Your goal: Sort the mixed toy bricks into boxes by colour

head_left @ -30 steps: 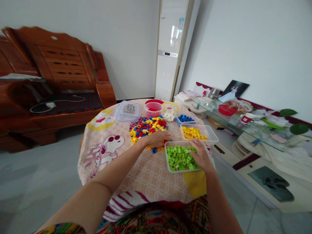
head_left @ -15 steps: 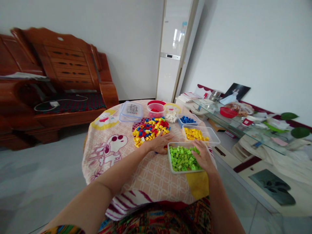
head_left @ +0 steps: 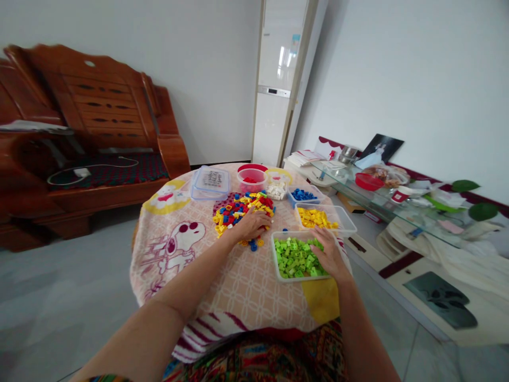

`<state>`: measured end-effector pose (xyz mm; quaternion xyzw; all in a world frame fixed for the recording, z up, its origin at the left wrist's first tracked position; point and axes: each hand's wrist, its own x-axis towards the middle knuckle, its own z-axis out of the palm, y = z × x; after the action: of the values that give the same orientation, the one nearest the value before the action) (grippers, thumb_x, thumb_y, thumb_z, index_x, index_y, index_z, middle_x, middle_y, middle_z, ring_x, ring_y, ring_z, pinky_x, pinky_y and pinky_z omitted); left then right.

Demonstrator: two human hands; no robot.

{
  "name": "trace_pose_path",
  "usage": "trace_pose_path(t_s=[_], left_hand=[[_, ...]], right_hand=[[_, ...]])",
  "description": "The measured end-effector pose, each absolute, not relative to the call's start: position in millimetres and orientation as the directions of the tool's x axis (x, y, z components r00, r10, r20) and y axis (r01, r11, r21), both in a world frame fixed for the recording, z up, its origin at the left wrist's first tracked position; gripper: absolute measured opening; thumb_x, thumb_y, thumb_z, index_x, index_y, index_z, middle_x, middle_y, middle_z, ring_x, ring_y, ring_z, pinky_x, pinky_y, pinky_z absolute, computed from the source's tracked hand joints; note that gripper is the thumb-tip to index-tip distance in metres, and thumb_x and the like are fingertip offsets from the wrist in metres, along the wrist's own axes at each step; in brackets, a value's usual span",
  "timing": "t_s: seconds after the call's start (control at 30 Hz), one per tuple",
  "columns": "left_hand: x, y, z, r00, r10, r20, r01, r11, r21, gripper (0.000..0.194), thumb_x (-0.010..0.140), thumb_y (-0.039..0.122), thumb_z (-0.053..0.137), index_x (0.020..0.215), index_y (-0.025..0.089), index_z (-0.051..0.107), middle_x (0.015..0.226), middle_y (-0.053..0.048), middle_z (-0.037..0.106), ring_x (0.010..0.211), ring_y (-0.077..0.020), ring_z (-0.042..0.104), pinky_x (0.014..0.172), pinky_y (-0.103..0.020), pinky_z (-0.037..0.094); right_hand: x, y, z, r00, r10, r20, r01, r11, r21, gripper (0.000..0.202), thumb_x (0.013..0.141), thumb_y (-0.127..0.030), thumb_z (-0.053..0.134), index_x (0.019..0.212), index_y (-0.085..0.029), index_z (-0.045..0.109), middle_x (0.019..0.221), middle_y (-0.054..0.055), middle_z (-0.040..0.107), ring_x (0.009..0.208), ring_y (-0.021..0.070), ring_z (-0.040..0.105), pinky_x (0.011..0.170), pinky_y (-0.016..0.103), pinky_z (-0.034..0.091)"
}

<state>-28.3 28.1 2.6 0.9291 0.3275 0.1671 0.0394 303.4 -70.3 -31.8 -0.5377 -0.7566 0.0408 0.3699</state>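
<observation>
My left hand [head_left: 253, 224] lies on the right part of a mixed pile of building bricks [head_left: 228, 216] in red, yellow, blue and white. Its fingers are stretched out and slightly bent over the bricks. My right hand [head_left: 329, 251] rests over the right side of a clear plastic box [head_left: 274, 258], fingers apart above the light green bricks [head_left: 295, 260] inside. Just behind that box is another box of yellow bricks [head_left: 316, 218]. A few loose blue and yellow pieces [head_left: 254, 245] lie in front of the pile.
Farther back stand a box of blue bricks [head_left: 303, 194], a heap of white bricks [head_left: 277, 191] and a round tub with red bricks [head_left: 251, 181]. A lidded clear box [head_left: 210, 183] is at the back left. A patterned cloth [head_left: 238, 286] covers the round table.
My left hand has moved left, from beside the green-brick box back onto the mixed pile, uncovering loose blue and yellow pieces. My right hand stays at the box. The view has shifted slightly.
</observation>
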Motion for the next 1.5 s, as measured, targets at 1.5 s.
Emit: trace_pose_path(t_s=[1.5], left_hand=[[-12,29,17,0.116,0.873,0.473,0.737,-0.395,0.548,0.024,0.087,0.016,0.056,0.104,0.018,0.074,0.1,-0.008,0.079,0.096,-0.0233,0.072,0.092,-0.034,0.054]], right_hand=[[304,-73,-28,-0.149,0.865,0.478,0.778,0.401,-0.484,0.049,0.095,-0.037,0.056,0.141,-0.024,0.067,0.151,0.011,0.061,0.148,0.0308,0.045,0.127,0.059,0.03]])
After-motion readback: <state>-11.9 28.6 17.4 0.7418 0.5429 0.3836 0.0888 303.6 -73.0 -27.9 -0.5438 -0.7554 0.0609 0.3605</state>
